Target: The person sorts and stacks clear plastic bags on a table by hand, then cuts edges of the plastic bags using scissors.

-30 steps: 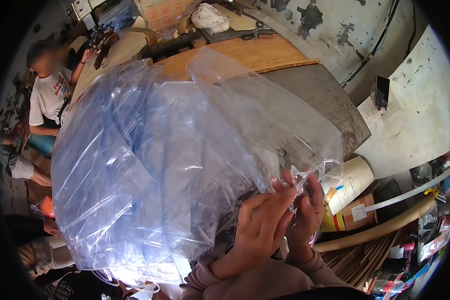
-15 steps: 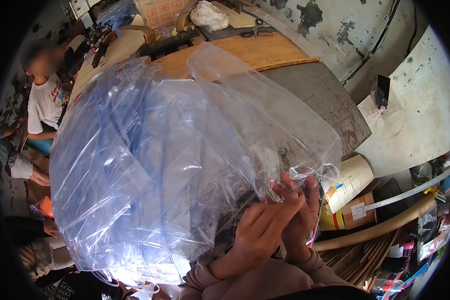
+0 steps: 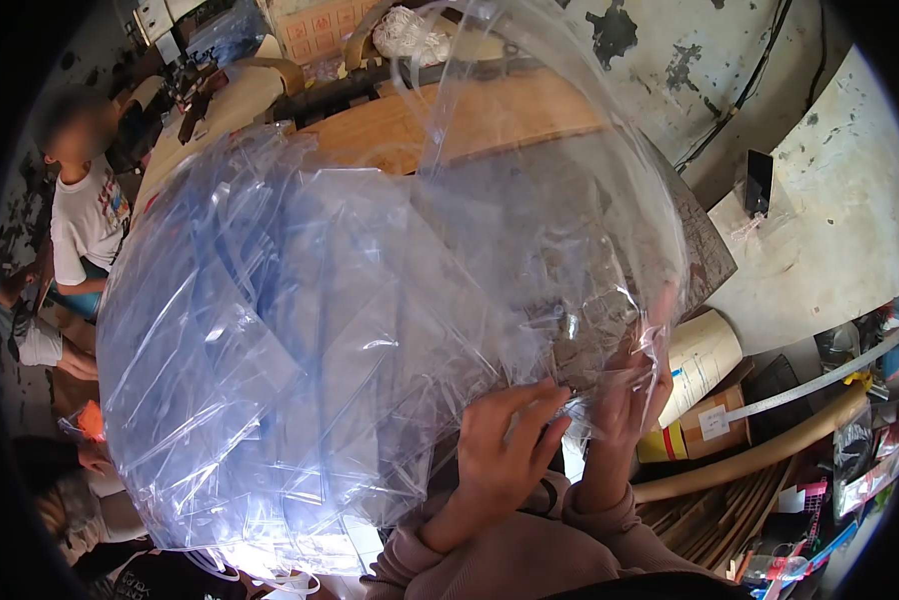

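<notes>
A clear plastic bag or sheet billows up in a wide loop in front of me. My right hand shows through its lower right part, fingers stretched upward and partly blurred; whether it is inside or behind the plastic I cannot tell. My left hand is beside the bag's lower edge, thumb and fingers apart, with nothing plainly gripped. Left of my hands lies a large heap of folded clear, bluish plastic, creased and shiny, covering much of the table.
The worn grey tabletop meets a wooden board at the back, with a white string bundle beyond. A phone lies on a pale surface at right. Boxes and a long curved tube are lower right. A seated person is at left.
The clear plastic has swung up and opened into a rounded loop. My right hand has moved up and right, behind plastic. My left hand has drawn away from it, slightly left and down.
</notes>
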Action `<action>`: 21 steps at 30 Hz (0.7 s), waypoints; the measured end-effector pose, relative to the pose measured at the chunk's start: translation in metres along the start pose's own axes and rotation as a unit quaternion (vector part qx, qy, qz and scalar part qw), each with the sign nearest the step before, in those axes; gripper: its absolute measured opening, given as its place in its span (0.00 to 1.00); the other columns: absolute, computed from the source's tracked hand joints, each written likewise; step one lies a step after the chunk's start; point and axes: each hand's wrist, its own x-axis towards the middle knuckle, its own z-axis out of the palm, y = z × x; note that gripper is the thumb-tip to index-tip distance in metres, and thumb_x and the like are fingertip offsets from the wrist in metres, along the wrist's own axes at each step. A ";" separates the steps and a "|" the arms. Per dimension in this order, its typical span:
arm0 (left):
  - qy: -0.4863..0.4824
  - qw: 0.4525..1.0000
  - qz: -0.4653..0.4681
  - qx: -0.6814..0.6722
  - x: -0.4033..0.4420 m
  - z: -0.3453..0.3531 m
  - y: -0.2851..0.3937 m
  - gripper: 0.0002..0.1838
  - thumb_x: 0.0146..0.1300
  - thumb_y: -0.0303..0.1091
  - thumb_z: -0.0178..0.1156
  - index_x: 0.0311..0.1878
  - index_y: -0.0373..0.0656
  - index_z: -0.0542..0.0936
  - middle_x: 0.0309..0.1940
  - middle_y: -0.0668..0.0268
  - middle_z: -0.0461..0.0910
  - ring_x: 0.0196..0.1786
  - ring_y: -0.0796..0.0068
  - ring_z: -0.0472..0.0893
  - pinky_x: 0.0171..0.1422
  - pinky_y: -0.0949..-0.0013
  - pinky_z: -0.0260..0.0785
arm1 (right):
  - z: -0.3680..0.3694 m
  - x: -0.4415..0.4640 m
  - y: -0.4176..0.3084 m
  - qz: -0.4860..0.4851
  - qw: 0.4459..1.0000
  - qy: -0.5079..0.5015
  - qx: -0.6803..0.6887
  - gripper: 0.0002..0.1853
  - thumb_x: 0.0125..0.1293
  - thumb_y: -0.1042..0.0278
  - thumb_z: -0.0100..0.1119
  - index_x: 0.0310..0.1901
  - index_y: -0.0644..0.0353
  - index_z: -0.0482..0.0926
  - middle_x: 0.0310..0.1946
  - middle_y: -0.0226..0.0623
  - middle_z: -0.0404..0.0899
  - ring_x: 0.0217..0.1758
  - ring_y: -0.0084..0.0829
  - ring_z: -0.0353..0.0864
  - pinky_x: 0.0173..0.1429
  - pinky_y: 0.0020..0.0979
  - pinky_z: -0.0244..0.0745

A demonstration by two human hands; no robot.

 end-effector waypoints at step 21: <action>0.013 0.994 0.054 0.097 -0.008 0.012 -0.016 0.21 0.46 0.20 0.66 0.47 0.42 0.75 0.34 0.71 0.80 0.31 0.75 0.78 0.42 0.68 0.60 | -0.032 0.001 -0.041 -0.055 0.996 0.060 -0.029 0.23 0.74 0.72 0.28 0.70 0.61 0.50 0.71 0.41 0.51 0.74 0.34 0.50 0.72 0.49 0.56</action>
